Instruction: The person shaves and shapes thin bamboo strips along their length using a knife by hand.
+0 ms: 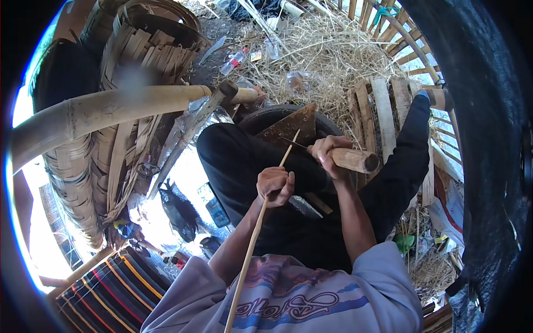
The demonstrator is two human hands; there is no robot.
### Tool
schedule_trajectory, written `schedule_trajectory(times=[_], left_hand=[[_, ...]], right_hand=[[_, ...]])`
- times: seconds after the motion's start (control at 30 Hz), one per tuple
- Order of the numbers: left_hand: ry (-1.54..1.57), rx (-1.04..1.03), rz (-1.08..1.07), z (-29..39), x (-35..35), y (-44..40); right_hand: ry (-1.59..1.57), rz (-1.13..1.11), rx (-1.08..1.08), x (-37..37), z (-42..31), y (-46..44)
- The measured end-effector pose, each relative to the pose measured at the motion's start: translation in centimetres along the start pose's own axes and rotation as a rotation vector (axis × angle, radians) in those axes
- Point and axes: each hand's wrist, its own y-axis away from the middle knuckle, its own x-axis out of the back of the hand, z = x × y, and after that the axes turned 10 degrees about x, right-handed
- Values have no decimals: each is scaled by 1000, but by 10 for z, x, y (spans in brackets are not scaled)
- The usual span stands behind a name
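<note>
A long, thin pale bamboo strip [251, 252] runs from the bottom of the view, past my chest, to a tip above my lap. My left hand [273, 186] is closed around it below that tip. A knife [354, 160] with a thick wooden handle sits in my right hand [330, 151], fingers wrapped around it. Its narrow dark blade points left and meets or crosses the strip near the tip; whether it touches is unclear. Beyond both hands lies a brown, patterned flat piece [294, 125] by my knee.
Large woven bamboo baskets [119, 150] and a thick bamboo pole [111, 114] stand on the left. Straw [327, 50] and a plastic bottle [234, 61] litter the ground ahead. Wooden slats [383, 108] lie under my right leg. A striped cloth [114, 291] is at lower left.
</note>
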Motion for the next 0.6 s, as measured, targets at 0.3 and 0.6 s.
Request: schedule_trajectory(times=[0.3,0.6], left_hand=[[-37,27,37,4,-1,5],[26,12,49,3,-2,2]], right_hand=[[77,-27,-7,-1,8,3],[217,-4,-45,7,15,1]])
